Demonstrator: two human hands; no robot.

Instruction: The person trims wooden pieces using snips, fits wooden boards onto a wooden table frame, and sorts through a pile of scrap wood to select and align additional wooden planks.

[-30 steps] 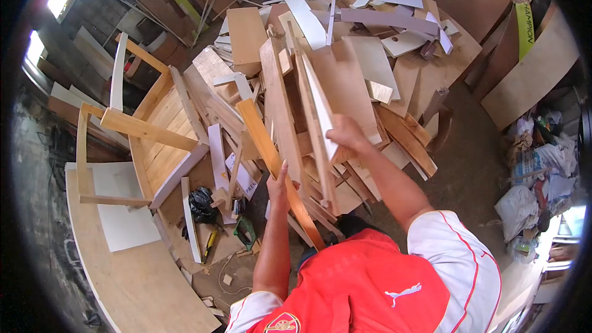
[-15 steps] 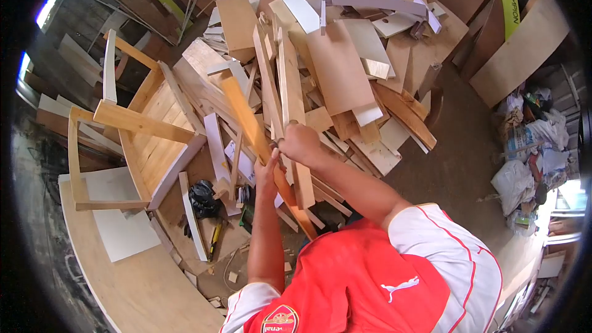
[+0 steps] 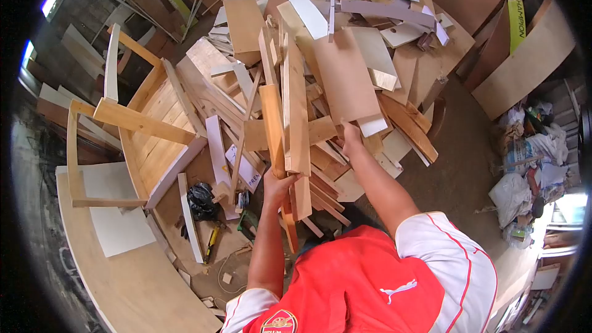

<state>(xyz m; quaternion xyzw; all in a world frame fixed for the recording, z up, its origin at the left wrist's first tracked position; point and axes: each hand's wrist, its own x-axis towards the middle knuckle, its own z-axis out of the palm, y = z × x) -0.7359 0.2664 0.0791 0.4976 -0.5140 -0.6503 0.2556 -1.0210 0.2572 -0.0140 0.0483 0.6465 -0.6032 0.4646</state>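
Observation:
My left hand [image 3: 279, 186] is wrapped around the lower part of an orange-varnished wooden board [image 3: 272, 126], which stands tilted in front of me. Beside it, an unvarnished plank [image 3: 296, 105] leans upright, close to the left fingers. My right hand [image 3: 352, 139] is stretched out to the right, its fingers closed at the right end of a short wooden board [image 3: 320, 130]. This short board lies crosswise behind the two upright pieces, so its middle is hidden. Just above the right hand rests a wide brown panel [image 3: 342, 74].
A heap of offcuts [image 3: 394, 43] spreads ahead. On the left lies an upturned wooden chair frame [image 3: 145, 124], with a curved plywood sheet [image 3: 132, 280] below it. A black plastic bag [image 3: 203, 201] and a yellow-black cutter [image 3: 213, 242] are on the floor. Filled bags [image 3: 513, 197] stand right.
My right hand has left the varnished board and moved right to the short board, which now shows crosswise. The varnished board has swung more upright and lower in my left hand.

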